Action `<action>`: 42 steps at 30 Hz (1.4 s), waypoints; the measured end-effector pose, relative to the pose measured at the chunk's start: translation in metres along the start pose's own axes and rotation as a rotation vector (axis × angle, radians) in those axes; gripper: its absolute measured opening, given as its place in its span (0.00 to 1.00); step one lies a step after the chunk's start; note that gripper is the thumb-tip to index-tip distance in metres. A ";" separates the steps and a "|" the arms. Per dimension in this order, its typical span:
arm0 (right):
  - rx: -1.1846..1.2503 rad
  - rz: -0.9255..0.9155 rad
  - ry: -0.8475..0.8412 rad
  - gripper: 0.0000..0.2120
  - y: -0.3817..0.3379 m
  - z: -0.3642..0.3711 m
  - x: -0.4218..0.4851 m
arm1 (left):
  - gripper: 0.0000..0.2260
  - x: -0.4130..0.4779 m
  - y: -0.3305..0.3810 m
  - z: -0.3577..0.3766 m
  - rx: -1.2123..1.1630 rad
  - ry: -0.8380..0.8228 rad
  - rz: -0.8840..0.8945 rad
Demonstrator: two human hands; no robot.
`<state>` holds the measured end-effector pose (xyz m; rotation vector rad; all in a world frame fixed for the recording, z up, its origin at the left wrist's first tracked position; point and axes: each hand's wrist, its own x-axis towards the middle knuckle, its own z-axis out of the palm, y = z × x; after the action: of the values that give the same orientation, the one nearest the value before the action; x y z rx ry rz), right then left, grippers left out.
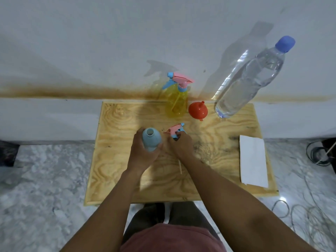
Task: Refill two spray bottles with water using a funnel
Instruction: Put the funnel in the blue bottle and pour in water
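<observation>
My left hand grips a light blue spray bottle with its neck open, standing on the wooden board. Just to its right, my right hand holds the pink and blue spray head taken off that bottle; its thin dip tube trails toward me over the board. A yellow spray bottle with its pink and blue head on stands at the back. Beside it a red funnel lies mouth down. A large clear water bottle with a blue cap stands at the back right.
A folded white paper towel lies on the board's right side. The board sits low against a white wall with a brown stain. Cables lie on the marble floor to the right. My knees are below the board's near edge.
</observation>
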<state>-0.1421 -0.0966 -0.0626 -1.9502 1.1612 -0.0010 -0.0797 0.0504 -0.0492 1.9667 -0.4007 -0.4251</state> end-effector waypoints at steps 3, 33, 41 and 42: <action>0.028 0.004 0.002 0.20 0.001 0.000 -0.001 | 0.28 -0.001 0.001 -0.001 0.004 -0.005 0.001; 0.046 -0.085 0.162 0.24 0.010 -0.111 0.092 | 0.28 0.001 0.020 0.017 -0.041 0.047 -0.057; 0.143 -0.201 0.205 0.10 0.008 -0.106 0.110 | 0.29 -0.001 0.018 0.020 0.005 0.093 -0.082; 0.153 -0.196 0.202 0.09 0.009 -0.105 0.112 | 0.29 0.000 0.018 0.020 0.003 0.094 -0.084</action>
<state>-0.1257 -0.2490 -0.0446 -1.9519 1.0588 -0.3876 -0.0909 0.0273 -0.0411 2.0033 -0.2601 -0.3830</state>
